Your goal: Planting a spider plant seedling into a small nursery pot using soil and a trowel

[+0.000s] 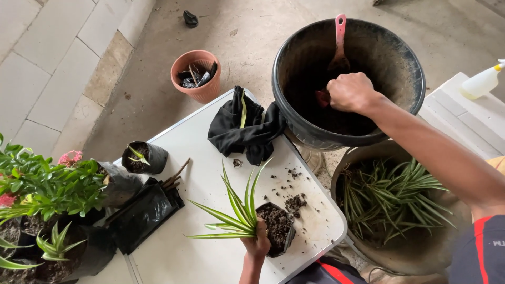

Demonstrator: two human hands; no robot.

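My left hand (256,243) grips a striped green spider plant (236,210) at its base, beside a small black grow bag (277,226) filled with soil on the white table (200,142). My right hand (351,92) reaches into a large black bucket (294,47) of dark soil, its fingers closed on a small red object (322,98) that is mostly hidden. A pink-handled scoop (340,31) stands in the bucket's soil just beyond that hand. Crumbs of soil (295,201) lie on the table next to the bag.
A black cloth (242,126) lies at the table's far edge. A small bagged seedling (143,156), flat black bags (142,210) and flowering plants (47,184) are at left. A terracotta pot (195,73) stands on the floor. A basin of spider plants (389,202) and a spray bottle (484,80) are at right.
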